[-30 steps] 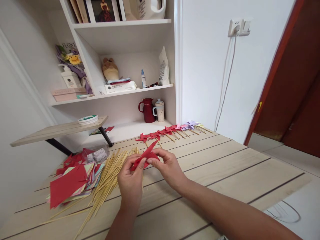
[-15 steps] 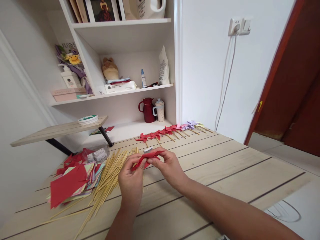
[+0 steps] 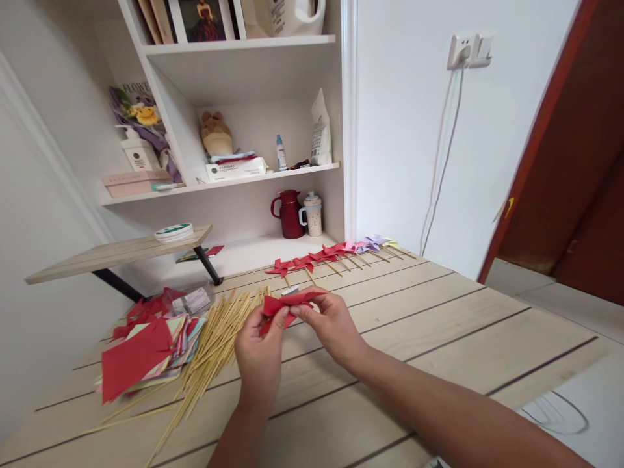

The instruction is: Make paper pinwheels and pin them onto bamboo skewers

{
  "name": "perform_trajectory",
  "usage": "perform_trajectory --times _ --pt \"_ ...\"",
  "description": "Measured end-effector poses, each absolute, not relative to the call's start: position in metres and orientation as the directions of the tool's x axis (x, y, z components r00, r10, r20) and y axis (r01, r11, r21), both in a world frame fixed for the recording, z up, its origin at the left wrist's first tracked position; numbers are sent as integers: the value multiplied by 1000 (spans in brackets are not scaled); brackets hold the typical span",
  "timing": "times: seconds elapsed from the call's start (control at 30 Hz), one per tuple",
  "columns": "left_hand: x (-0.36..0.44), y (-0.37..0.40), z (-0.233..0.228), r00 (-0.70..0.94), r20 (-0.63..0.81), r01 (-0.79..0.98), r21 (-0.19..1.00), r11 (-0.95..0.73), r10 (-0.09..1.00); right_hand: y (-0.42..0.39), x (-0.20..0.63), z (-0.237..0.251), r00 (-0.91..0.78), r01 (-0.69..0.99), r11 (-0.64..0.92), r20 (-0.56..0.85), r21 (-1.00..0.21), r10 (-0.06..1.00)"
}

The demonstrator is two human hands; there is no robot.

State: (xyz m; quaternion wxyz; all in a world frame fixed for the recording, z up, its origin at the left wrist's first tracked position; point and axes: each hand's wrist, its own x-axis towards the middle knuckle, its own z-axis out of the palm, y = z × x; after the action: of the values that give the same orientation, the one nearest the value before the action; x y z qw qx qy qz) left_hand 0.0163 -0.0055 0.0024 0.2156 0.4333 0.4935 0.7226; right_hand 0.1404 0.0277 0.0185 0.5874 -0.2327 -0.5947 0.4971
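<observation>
A piece of folded red paper (image 3: 294,299) is held above the table between both hands. My left hand (image 3: 263,331) pinches its left part, thumb in front. From the right, my right hand (image 3: 329,322) grips it, with the thumb meeting the left thumb near the paper's middle. The fingers behind the paper are partly hidden. Just beyond it lies a small grey-white object (image 3: 290,291). To the left of my left hand spreads a heap of thin wooden sticks (image 3: 214,351). Farther left is a stack of coloured paper with a red sheet (image 3: 136,361) on top.
Paper pinwheels on sticks (image 3: 334,251) line the table's far edge. Loose red paper pieces (image 3: 146,312) and a clear plastic box (image 3: 192,300) sit under a small raised shelf (image 3: 121,250). A dark red jug (image 3: 291,218) and a cup (image 3: 313,214) stand in the cabinet behind.
The left side of the red paper now stands up more above my left hand, whose fingers have shifted lower around it. My right hand keeps its grip.
</observation>
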Motion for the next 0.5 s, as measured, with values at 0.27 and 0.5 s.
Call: perform_trajectory --times 0.27,0.5 --pt "18 -4 4 -517 392 4 890 -456 761 30 139 15 -183 -308 398 464 -864 866" --pt "15 -4 2 -527 415 70 891 -449 741 28 140 16 -181 -282 408 466 -868 866"
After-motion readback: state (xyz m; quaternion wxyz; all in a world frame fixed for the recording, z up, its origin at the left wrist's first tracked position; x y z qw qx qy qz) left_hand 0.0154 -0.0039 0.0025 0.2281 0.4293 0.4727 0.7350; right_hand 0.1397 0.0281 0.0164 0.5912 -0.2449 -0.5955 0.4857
